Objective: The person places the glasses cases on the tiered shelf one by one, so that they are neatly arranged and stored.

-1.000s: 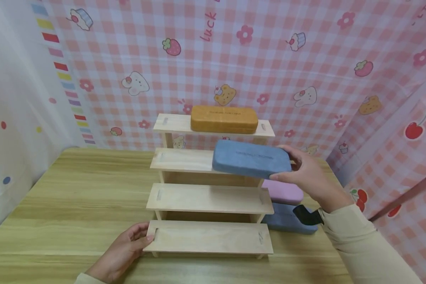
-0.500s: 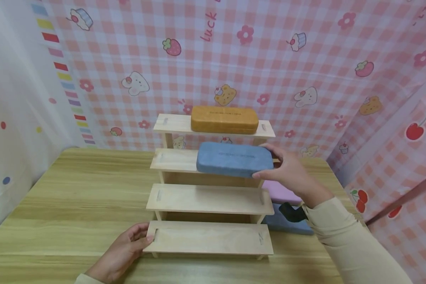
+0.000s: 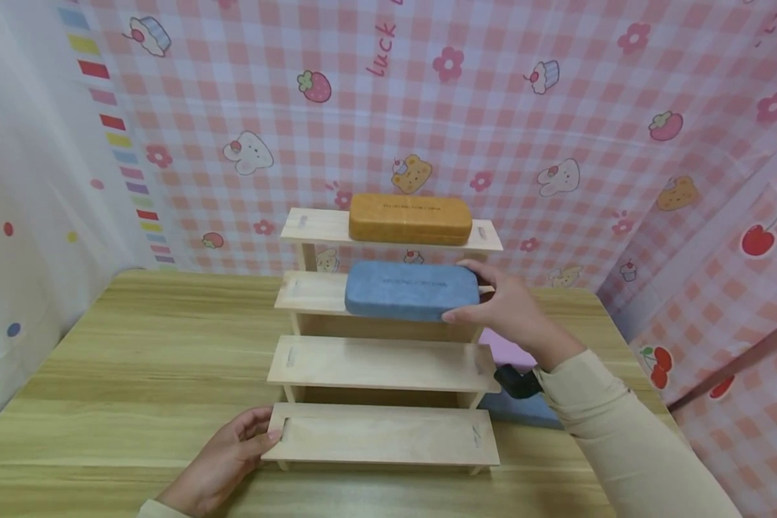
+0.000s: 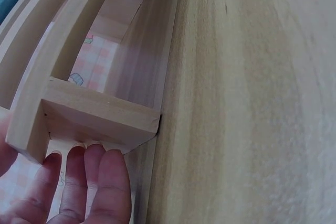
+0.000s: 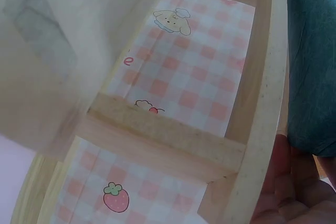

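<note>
A wooden four-step display rack stands on the table. My left hand grips the left end of its lowest shelf, thumb on top; in the left wrist view the fingers reach under the board. By its right end, my right hand holds a blue glasses case at the second shelf from the top. The case looks level and lies over that shelf; whether it bears fully on the board cannot be told. In the right wrist view the blue case shows beside a shelf edge. An orange glasses case rests on the top shelf.
Right of the rack, partly hidden by my right arm, a pink case lies by another blue case. A wood-grain table carries everything. Pink checked cloth hangs behind and at the right, white cloth at the left.
My right hand has carried the blue case leftward and slightly back, from the right part of the second shelf to its middle; the case has straightened. My left hand has stayed put.
</note>
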Motion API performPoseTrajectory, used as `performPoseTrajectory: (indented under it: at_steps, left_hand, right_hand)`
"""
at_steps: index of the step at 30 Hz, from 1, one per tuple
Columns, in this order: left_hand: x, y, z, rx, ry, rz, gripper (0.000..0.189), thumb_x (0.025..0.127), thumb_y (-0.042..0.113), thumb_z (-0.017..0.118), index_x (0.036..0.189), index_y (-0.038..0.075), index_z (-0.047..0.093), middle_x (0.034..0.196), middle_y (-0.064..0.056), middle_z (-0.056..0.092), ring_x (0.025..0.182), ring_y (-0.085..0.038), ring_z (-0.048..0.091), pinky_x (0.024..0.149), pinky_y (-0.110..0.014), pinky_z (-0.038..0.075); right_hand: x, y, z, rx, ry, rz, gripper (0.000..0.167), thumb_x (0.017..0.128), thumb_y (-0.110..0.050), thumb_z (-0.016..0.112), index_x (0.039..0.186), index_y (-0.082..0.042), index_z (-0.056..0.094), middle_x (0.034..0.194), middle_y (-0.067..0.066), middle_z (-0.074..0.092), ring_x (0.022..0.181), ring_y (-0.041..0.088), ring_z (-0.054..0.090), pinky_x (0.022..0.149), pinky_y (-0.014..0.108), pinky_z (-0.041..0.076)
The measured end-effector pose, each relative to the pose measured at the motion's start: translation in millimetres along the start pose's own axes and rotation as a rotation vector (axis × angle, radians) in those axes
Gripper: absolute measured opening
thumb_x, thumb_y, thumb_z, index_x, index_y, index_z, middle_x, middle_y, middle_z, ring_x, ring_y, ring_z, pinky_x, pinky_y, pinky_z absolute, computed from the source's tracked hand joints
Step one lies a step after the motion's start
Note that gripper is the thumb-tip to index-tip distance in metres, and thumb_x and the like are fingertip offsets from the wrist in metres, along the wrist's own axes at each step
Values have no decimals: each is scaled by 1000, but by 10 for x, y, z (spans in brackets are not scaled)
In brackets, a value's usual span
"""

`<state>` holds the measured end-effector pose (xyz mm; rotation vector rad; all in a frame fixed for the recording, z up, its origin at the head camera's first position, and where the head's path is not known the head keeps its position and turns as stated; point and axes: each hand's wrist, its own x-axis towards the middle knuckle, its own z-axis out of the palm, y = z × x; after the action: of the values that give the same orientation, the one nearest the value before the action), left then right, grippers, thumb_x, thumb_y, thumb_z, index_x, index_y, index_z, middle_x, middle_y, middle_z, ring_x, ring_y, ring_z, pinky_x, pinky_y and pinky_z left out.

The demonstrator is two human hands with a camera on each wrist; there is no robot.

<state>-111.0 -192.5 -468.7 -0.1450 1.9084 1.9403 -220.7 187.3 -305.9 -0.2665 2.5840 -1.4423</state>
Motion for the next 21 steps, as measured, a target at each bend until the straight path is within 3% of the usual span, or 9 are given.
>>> performPoseTrajectory:
  at_steps: [12,21]
  left_hand:
    - [1,0,-8,-9,-14,14,64,94,12,60,141,-14,25,121,-14,51,97,-17,57,82,-31,50]
    - [6,-2,0,-10,-4,7,65,94,12,61,141,-14,25,122,-16,51,97,-17,58,82,-31,50]
  right_hand:
    - [132,-31,49,-58,1,12,88,72,-36,85,146,-17,40,128,15,52,114,32,53,89,44,49]
    - [208,-31,40,-62,-31,-6,89,75,-28,84,148,-11,37,128,16,55,115,32,54,90,44,49]
